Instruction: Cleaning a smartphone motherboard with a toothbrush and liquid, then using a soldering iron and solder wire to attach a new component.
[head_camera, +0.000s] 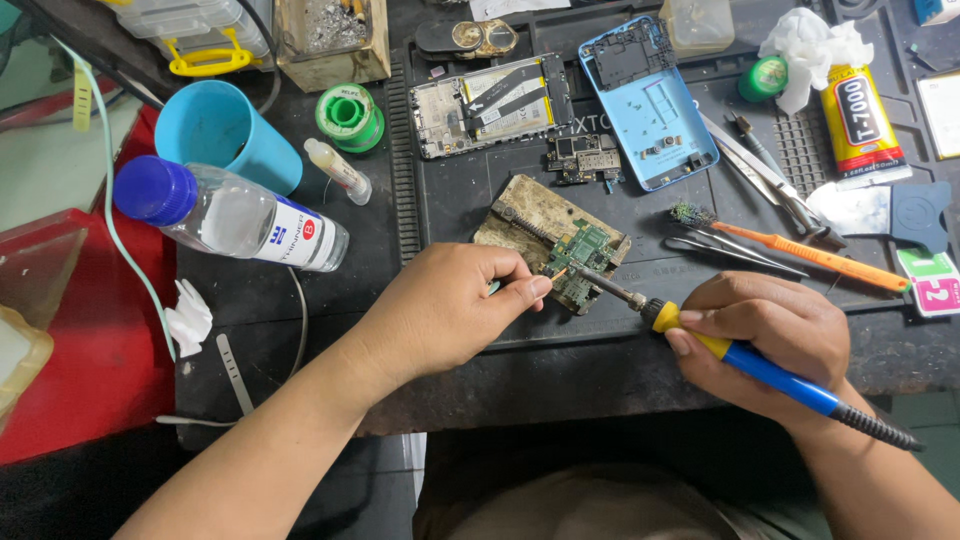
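Two hands are working over a green circuit board (580, 262) with a soldering iron (745, 362).

The right hand (765, 340) is closing around the iron's blue-and-yellow handle, its tip touching the board; the left hand (450, 305) is pinching something small against the board's edge. The board is lying on a worn block (520, 215) on the dark tabletop (440, 200), with an orange brush (790, 245) and a clear bottle (230, 215) lying farther out.

Bright, even overhead light, soft shadows, sharp focus, slight wide-angle bending at edges.

Blue cup (225, 135), clear bottle (235, 217), blue phone shell (650, 100).
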